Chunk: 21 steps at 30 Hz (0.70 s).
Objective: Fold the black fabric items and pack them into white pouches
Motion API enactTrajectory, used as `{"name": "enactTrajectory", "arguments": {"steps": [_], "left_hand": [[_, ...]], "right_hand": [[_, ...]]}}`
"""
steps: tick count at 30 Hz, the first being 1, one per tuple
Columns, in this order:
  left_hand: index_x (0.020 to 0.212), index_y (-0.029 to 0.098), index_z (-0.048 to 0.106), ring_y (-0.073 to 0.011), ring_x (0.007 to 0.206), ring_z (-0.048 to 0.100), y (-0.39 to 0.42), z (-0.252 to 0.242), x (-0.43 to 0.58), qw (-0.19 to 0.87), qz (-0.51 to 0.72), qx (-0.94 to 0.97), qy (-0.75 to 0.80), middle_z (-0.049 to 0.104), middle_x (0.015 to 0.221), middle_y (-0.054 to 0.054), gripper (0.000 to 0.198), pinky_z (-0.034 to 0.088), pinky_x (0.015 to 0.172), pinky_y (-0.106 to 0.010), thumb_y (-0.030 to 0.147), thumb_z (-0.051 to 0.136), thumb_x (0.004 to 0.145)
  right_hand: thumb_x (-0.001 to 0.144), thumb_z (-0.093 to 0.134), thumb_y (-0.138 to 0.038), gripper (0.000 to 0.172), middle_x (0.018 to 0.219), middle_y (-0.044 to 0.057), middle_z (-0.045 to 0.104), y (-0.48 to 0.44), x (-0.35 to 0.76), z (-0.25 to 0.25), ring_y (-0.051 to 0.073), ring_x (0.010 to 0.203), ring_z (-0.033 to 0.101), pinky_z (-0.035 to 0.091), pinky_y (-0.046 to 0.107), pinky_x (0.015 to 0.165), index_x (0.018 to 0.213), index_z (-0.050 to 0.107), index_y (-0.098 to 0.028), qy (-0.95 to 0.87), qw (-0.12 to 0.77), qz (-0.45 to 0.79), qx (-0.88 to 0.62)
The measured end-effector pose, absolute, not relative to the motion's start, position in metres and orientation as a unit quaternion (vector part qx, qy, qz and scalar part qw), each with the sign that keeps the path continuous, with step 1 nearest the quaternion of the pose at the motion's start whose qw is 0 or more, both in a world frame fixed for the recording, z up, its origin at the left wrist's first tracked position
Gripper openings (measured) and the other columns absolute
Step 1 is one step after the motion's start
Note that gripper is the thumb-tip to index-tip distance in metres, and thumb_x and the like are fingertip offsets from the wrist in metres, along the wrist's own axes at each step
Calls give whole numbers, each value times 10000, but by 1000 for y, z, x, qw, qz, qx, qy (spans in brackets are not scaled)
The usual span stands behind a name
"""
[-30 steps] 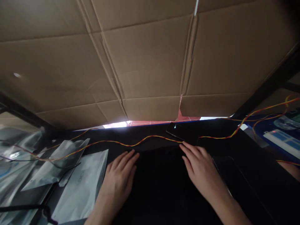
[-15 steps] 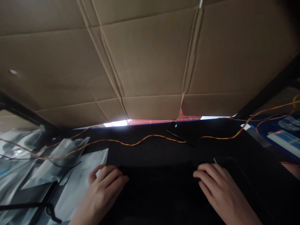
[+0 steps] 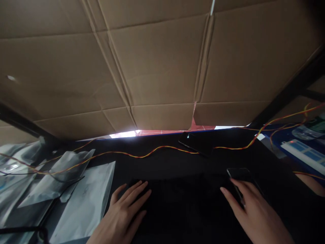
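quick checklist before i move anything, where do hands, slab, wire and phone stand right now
1. Left hand holding nothing: ok, fingers spread, palm down.
2. Right hand gripping the dark slab: cannot tell, the hand covers part of it.
3. Yellow-red wire away from both hands: ok, it runs beyond them.
4. Wire clear of the phone: not ok, it meets the phone and a stretch is hidden there.
5. White pouch untouched by the left arm: cannot tell, very close in view.

A black tabletop (image 3: 157, 166) bears frosted pouches (image 3: 85, 200), twisted wire (image 3: 161, 147) and dark slabs (image 3: 240, 173).
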State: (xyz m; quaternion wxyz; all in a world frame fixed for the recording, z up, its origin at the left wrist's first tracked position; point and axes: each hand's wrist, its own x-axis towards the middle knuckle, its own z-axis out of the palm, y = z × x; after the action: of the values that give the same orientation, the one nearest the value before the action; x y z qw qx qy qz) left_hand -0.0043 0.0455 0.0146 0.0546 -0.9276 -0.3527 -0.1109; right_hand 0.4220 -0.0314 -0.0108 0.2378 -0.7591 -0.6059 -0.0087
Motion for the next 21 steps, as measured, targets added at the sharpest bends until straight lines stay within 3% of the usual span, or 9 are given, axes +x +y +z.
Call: {"name": "enactTrajectory", "arguments": {"steps": [2,5,8,10,13,15,18,21], "left_hand": [[1622,321,550,-305,1410,678,45,17,-5,63,-126,-924,-355,637,1618,-45,608,537,1159,-546,173,548,1033],[1629,310,544,-308,1477,622,43,30,6,70,-143,-928,-336,610,1644,-24,659,515,1204,-559,109,520,1002],[1662,310,493,-300,1547,548,37,34,36,40,-135,-943,-302,529,1709,-6,678,519,1223,-543,113,539,1015],[1695,291,436,-316,1575,510,32,27,63,2,-120,-954,-275,455,1753,-27,669,516,1234,-539,224,615,1053],[1713,222,397,-346,1594,475,27,6,98,-40,-88,-961,-261,423,1757,-70,809,508,1250,-537,483,743,1030],[1704,204,414,-355,1607,447,25,-4,113,-53,-68,-959,-270,420,1750,-70,845,496,1264,-542,522,769,1007],[1693,209,437,-344,1612,431,26,-3,122,-62,-62,-958,-273,413,1747,-68,776,481,1280,-544,443,759,1027],[1711,219,394,-329,1601,448,29,13,109,-66,-77,-961,-258,455,1724,-74,727,485,1265,-576,322,700,1059]], "right_hand": [[1063,456,-749,601,1143,157,803,-32,415,-15,364,1000,810,674,530,825,1232,703,-228,-591,216,5,-777],[1052,440,-750,621,1092,175,809,-26,405,-16,373,1000,811,663,515,845,1182,699,-200,-581,202,17,-788],[1061,408,-637,515,1088,166,822,-18,402,-12,359,977,825,656,473,823,1152,688,-214,-568,211,43,-794],[1044,422,-576,427,1005,128,837,-13,404,-6,339,881,838,649,423,723,1130,677,-244,-552,226,66,-800],[1020,488,-581,347,915,66,844,-10,407,12,313,783,841,627,367,609,1093,658,-287,-547,268,71,-790],[1040,499,-587,339,907,48,845,-9,401,28,294,761,842,630,344,583,1091,662,-294,-566,299,35,-768],[1095,484,-539,332,965,61,846,-8,371,52,268,736,840,642,327,568,1106,691,-280,-609,326,-47,-721],[1134,464,-419,302,1062,78,843,-5,329,66,239,819,854,657,278,579,1183,710,-251,-679,344,-16,-649]]}}
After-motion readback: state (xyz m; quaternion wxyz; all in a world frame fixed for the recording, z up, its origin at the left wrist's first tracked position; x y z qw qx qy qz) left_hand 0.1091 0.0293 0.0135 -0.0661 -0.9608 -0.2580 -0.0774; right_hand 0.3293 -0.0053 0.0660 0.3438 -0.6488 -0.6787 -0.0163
